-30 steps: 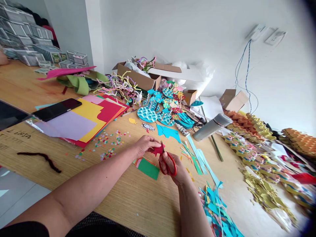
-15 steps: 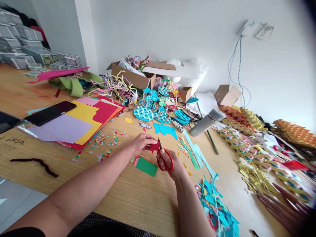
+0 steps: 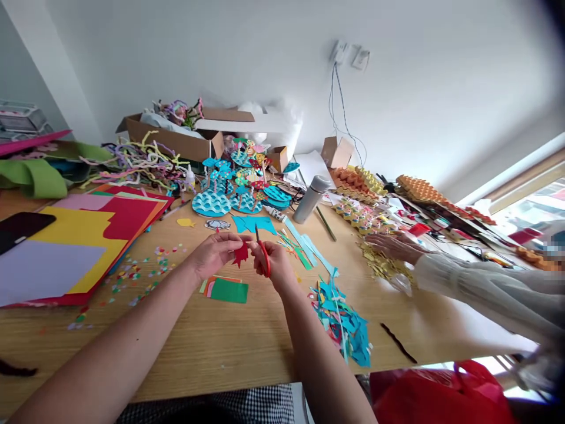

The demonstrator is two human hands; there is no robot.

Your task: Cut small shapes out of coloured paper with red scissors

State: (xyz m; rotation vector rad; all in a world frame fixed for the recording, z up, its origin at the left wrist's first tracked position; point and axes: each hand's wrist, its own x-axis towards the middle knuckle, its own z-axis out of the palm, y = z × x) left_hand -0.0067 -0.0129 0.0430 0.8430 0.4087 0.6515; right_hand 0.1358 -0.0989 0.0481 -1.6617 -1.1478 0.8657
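Note:
My left hand (image 3: 217, 253) pinches a small red paper cutout (image 3: 241, 254) with jagged points along its lower edge. On its other side, the fingertips of my right hand (image 3: 277, 265) meet the paper. That same hand grips scissors (image 3: 265, 259) with red handles, their dark blades pointing up beside the cutout and apart from it. Just below lies a small stack of paper strips, green on top (image 3: 229, 291). Beyond my hands are a blue paper piece (image 3: 253, 224), a yellow fish-shaped cutout (image 3: 186, 222) and a black-and-white drawn cutout (image 3: 217, 225).
Coloured sheets (image 3: 88, 227) and confetti dots lie left. Blue scraps (image 3: 348, 327) are heaped right of my forearm. A grey bottle (image 3: 311, 199) stands behind. At right, another person's hand (image 3: 395, 246) rests over yellow scraps (image 3: 375, 265). Wavy blue crafts (image 3: 210, 204) sit at the back.
My view has swung right. The scissors have come away from the red cutout and now point up, while my right fingertips touch it. The other person's hand has reached forward over the yellow scraps.

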